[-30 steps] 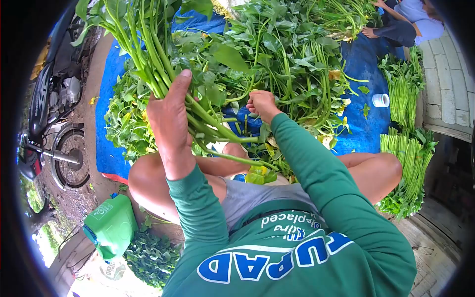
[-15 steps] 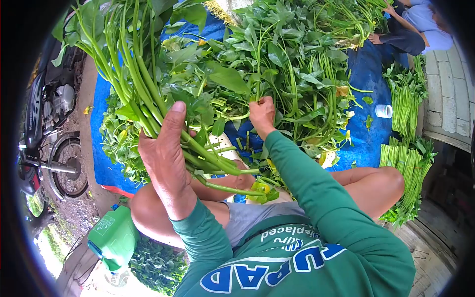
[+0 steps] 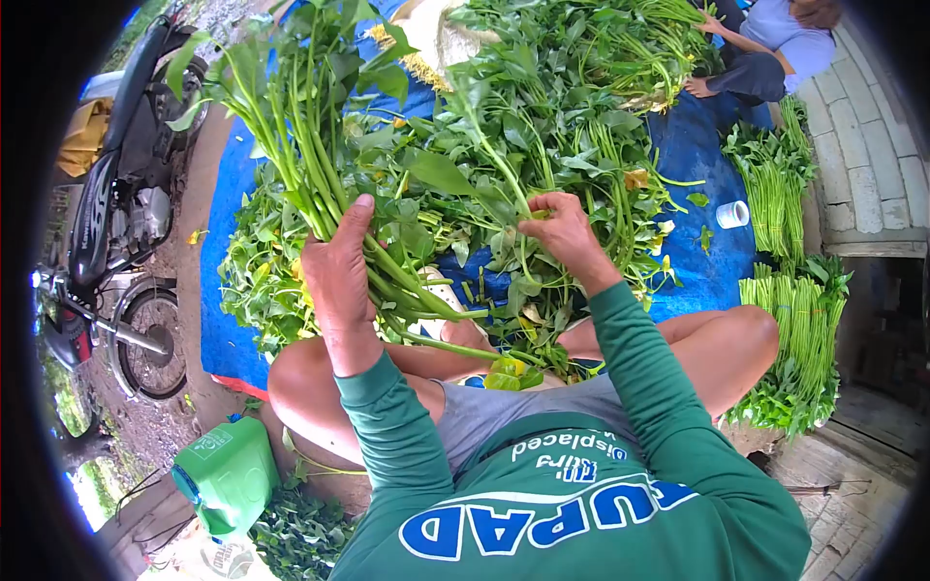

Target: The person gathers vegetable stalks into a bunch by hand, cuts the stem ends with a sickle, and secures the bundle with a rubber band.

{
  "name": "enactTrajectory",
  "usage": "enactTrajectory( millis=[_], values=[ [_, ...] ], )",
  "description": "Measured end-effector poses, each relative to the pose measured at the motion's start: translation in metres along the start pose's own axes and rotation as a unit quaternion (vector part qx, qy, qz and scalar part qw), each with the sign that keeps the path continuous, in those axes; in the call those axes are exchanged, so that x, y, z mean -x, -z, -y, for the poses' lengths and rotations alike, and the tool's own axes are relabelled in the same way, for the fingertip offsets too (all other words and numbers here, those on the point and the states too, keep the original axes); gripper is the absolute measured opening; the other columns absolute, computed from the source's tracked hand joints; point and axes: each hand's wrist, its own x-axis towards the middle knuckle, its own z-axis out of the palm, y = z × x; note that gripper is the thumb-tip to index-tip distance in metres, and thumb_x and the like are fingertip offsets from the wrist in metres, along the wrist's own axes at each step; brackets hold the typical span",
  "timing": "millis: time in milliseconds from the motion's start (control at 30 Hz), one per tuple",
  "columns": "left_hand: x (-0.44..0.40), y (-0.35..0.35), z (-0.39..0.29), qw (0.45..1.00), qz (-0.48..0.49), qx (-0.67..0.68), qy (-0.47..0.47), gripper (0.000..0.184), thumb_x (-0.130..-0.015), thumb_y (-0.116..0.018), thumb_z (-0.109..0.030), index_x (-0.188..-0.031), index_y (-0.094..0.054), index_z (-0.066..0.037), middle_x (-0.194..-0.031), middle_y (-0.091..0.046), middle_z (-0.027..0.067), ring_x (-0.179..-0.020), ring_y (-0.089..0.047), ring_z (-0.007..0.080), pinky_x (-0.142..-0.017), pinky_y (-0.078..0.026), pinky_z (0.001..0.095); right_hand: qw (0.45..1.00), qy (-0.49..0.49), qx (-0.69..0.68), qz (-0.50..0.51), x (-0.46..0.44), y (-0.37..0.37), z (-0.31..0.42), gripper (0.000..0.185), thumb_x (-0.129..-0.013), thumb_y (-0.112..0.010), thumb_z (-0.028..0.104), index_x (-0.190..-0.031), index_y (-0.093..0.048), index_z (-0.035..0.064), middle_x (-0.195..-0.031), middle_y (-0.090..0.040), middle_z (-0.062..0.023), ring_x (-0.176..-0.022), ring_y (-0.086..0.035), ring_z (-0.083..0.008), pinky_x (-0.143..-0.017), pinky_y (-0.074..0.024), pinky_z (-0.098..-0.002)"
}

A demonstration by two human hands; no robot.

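My left hand (image 3: 339, 276) is wrapped around a thick bunch of water spinach (image 3: 308, 169), its leafy tops pointing up and away and the cut ends towards my lap. My right hand (image 3: 570, 240) pinches a single water spinach stem (image 3: 499, 160) between thumb and fingers, over the near side of a large loose pile of water spinach (image 3: 581, 145). Leaves of the pile overlap that stem's lower part. Beneath my hands, loose leaves and a yellow leaf (image 3: 504, 373) lie by my crossed legs.
A blue tarp (image 3: 702, 276) lies under the pile. Tied bundles (image 3: 790, 324) and a white cup (image 3: 733, 214) are at the right. Another person (image 3: 775, 48) handles greens at the far right. A green jug (image 3: 228, 474) stands lower left, a motorcycle (image 3: 116, 194) farther left.
My right hand has shifted right and turned, with the pinched stem now slanting away from it. My left hand keeps its hold on the bunch. The camera view has shifted slightly.
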Motion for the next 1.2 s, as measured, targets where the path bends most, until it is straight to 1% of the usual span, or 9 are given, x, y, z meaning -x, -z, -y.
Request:
enactTrajectory(
  millis=[133, 233, 367, 400, 533, 667, 833, 1033, 1200],
  values=[
    [-0.001, 0.005, 0.011, 1.0, 0.015, 0.004, 0.006, 0.029, -0.094, -0.087, -0.022, -0.109, -0.074, -0.001, -0.083, -0.07, 0.0024, -0.065, -0.063, 0.0121, -0.059, -0.052, 0.0292, 0.95, -0.102, -0.249, 0.159, 0.036, 0.054, 0.034, 0.033, -0.105, -0.075, 0.025, -0.132, -0.065, 0.0096, -0.099, -0.069, 0.002, -0.084, -0.067, -0.0114, -0.071, -0.0556, -0.0282],
    [0.002, 0.003, 0.015, 1.0, 0.014, -0.012, 0.007, 0.029, -0.094, -0.087, -0.022, -0.108, -0.076, 0.001, -0.084, -0.071, 0.0035, -0.066, -0.064, 0.0125, -0.059, -0.053, 0.0299, 0.848, -0.186, -0.471, 0.156, 0.055, 0.076, 0.037, 0.028, -0.106, -0.075, 0.028, -0.128, -0.068, 0.0119, -0.099, -0.068, 0.0048, -0.081, -0.065, -0.0088, -0.068, -0.0532, -0.0268],
    [0.005, -0.003, 0.022, 0.998, 0.048, -0.032, 0.005, 0.029, -0.093, -0.087, -0.02, -0.109, -0.076, 0.002, -0.089, -0.075, 0.0056, -0.069, -0.066, 0.0129, -0.061, -0.055, 0.0309, 0.855, -0.204, -0.46, 0.124, 0.084, 0.094, 0.037, 0.025, -0.111, -0.068, 0.024, -0.132, -0.068, 0.0101, -0.108, -0.069, 0.0042, -0.095, -0.065, -0.0095, -0.08, -0.0563, -0.0285],
    [0.002, -0.004, 0.028, 0.998, 0.049, -0.036, 0.022, 0.028, -0.093, -0.086, -0.019, -0.11, -0.077, 0.002, -0.092, -0.076, 0.0062, -0.07, -0.066, 0.0129, -0.063, -0.056, 0.0313, 0.873, -0.152, -0.451, 0.11, 0.087, 0.093, 0.028, 0.025, -0.109, -0.071, 0.021, -0.131, -0.067, 0.0099, -0.11, -0.069, 0.0032, -0.106, -0.064, -0.0095, -0.086, -0.0572, -0.0302],
    [-0.002, -0.018, 0.051, 0.995, 0.082, -0.064, -0.008, 0.026, -0.094, -0.086, -0.022, -0.103, -0.076, 0.0, -0.082, -0.073, 0.0044, -0.062, -0.068, 0.0142, -0.056, -0.057, 0.0307, 0.821, -0.163, -0.524, 0.16, 0.11, 0.122, 0.03, 0.028, -0.108, -0.072, 0.015, -0.133, -0.063, 0.0059, -0.112, -0.07, -0.0024, -0.096, -0.069, -0.0134, -0.08, -0.06, -0.0338],
    [-0.005, -0.042, 0.083, 0.987, 0.145, -0.061, 0.024, 0.025, -0.094, -0.085, -0.02, -0.106, -0.075, 0.0, -0.085, -0.073, 0.0051, -0.062, -0.068, 0.014, -0.055, -0.057, 0.0311, 0.884, -0.08, -0.453, 0.085, 0.126, 0.135, 0.036, 0.03, -0.104, -0.075, 0.014, -0.13, -0.064, 0.0046, -0.102, -0.069, -0.0015, -0.08, -0.067, -0.0107, -0.075, -0.0623, -0.0299],
    [0.014, -0.072, 0.097, 0.977, 0.188, -0.1, 0.027, 0.03, -0.092, -0.086, -0.021, -0.106, -0.076, 0.003, -0.089, -0.074, 0.0046, -0.074, -0.066, 0.0127, -0.065, -0.053, 0.0317, 0.965, -0.015, -0.21, -0.154, 0.126, 0.133, 0.045, 0.026, -0.099, -0.075, 0.01, -0.122, -0.068, 0.0001, -0.098, -0.071, -0.0067, -0.082, -0.068, -0.0147, -0.075, -0.0612, -0.0339],
    [0.034, -0.111, 0.101, 0.969, 0.182, -0.167, 0.006, 0.028, -0.092, -0.087, -0.02, -0.104, -0.077, 0.003, -0.088, -0.074, 0.0043, -0.073, -0.066, 0.0127, -0.066, -0.053, 0.0322, 0.88, 0.134, 0.223, -0.397, 0.091, 0.147, 0.052, 0.024, -0.093, -0.072, 0.008, -0.116, -0.069, 0.0011, -0.101, -0.07, -0.0194, -0.092, -0.07, -0.0403, -0.08, -0.0569, -0.048],
    [0.038, -0.134, 0.132, 0.966, 0.22, -0.109, 0.086, 0.038, -0.093, -0.088, -0.031, -0.109, -0.077, 0.001, -0.093, -0.078, 0.0072, -0.074, -0.069, 0.015, -0.069, -0.056, 0.0341, 0.917, 0.078, 0.245, -0.305, 0.09, 0.122, 0.056, 0.023, -0.093, -0.072, 0.011, -0.114, -0.072, 0.0025, -0.107, -0.071, -0.0217, -0.096, -0.069, -0.0426, -0.084, -0.0567, -0.0501]
  ],
)
